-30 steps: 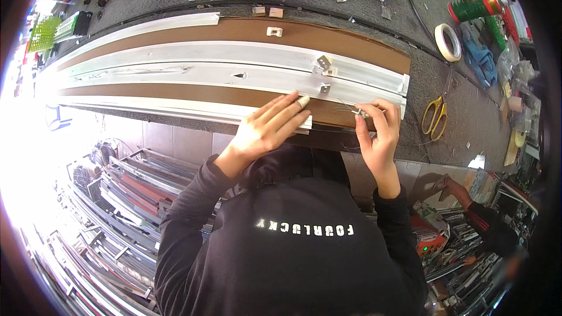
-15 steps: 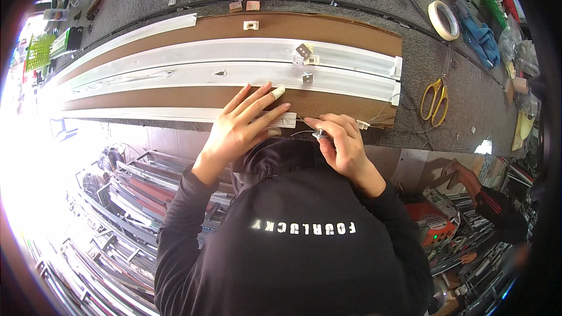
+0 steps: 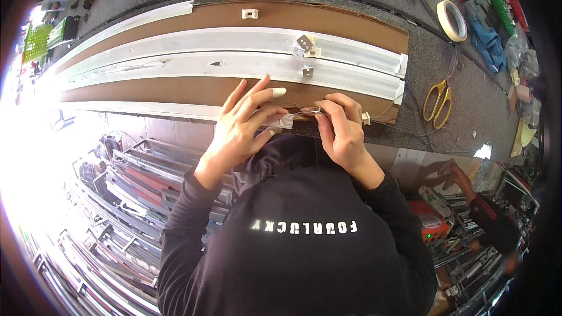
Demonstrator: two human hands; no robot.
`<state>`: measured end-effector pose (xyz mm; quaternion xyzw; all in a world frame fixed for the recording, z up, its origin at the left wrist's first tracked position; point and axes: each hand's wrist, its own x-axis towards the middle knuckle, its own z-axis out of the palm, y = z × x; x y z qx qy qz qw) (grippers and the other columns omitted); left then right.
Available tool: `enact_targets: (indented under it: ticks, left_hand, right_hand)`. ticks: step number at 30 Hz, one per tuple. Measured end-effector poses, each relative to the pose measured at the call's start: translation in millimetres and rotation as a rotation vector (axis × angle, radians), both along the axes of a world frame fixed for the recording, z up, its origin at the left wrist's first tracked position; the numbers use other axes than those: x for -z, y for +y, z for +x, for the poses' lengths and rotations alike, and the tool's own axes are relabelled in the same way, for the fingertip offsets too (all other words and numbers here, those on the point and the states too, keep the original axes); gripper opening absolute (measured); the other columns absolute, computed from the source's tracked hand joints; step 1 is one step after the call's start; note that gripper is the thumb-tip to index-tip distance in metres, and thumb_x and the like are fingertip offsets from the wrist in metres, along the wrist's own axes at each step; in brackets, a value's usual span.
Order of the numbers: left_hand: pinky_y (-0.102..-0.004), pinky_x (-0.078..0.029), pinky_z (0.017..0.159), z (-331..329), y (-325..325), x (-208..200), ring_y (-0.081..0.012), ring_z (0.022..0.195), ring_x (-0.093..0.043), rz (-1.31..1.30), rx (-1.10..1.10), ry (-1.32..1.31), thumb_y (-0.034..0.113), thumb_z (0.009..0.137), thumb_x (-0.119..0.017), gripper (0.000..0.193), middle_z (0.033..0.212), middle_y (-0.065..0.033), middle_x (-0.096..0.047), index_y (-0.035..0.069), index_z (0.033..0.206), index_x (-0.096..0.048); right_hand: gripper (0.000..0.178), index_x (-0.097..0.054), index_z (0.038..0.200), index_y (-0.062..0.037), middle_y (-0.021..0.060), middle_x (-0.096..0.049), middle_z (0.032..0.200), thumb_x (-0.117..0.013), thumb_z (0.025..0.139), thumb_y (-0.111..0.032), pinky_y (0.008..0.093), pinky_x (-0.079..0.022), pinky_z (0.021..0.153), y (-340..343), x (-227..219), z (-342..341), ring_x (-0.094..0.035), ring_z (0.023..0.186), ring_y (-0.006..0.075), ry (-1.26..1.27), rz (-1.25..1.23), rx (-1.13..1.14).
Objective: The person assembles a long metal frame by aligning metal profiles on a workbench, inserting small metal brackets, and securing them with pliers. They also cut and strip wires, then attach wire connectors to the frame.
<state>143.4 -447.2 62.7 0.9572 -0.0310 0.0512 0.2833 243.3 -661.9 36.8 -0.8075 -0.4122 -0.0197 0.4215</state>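
A long white rail (image 3: 146,107) lies along the table's near edge. My left hand (image 3: 241,126) grips its right end between thumb and forefinger, the other fingers stretched out over the brown board. One of those fingertips has a pale wrap. Just right of the rail's end, my right hand (image 3: 344,126) pinches a small metal piece (image 3: 319,110), mostly hidden by the fingers. A thin cord (image 3: 301,111) runs between it and the rail's end. Beside the right hand is a small white plastic part (image 3: 366,118).
Two more white rails (image 3: 175,58) lie on the brown board (image 3: 345,20), with small metal brackets (image 3: 308,71) on them. Yellow-handled scissors (image 3: 437,104), a tape roll (image 3: 452,20) and a blue cloth (image 3: 489,47) sit to the right. Another person's arm (image 3: 462,178) shows at lower right.
My right hand has turned and risen slightly, bringing the metal piece up closer to the rail's end. The left forefinger and thumb have drawn in around that end.
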Motion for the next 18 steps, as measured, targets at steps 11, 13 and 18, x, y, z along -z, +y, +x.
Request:
enact_targets:
  ticks: [11,13,18]
  left_hand:
    - [-0.0507,-0.034,0.116,23.1,9.2,-3.7,-0.0288,0.14,-0.043,0.066,0.199,0.012,0.012,0.058,-0.083,0.03,0.133,-0.0046,-0.059,0.011,0.084,-0.069]
    - [-0.0497,-0.035,0.115,25.2,9.4,-2.8,-0.0288,0.138,-0.045,0.049,0.218,0.012,0.011,0.059,-0.083,0.028,0.132,-0.0051,-0.061,0.009,0.082,-0.068]
    - [-0.0488,-0.038,0.113,22.9,5.4,-0.2,-0.0294,0.135,-0.049,0.005,0.207,0.036,0.007,0.058,-0.08,0.027,0.131,-0.0059,-0.062,0.005,0.081,-0.067]
  right_hand:
    - [0.029,-0.075,0.092,-0.0071,0.0012,-0.071,0.087,-0.085,0.065,-0.005,0.0324,-0.049,0.076,-4.0,2.2,3.7,-0.058,0.088,0.0226,0.007,0.128,-0.108]
    - [0.028,-0.075,0.09,-0.0065,0.0016,-0.071,0.087,-0.084,0.064,-0.005,0.0319,-0.05,0.075,-3.9,2.6,2.2,-0.058,0.087,0.0223,0.026,0.142,-0.092]
    - [0.028,-0.073,0.091,-0.0047,0.0034,-0.069,0.093,-0.081,0.065,-0.004,0.0355,-0.046,0.078,-2.8,4.9,-3.0,-0.059,0.089,0.023,0.05,0.137,-0.102]
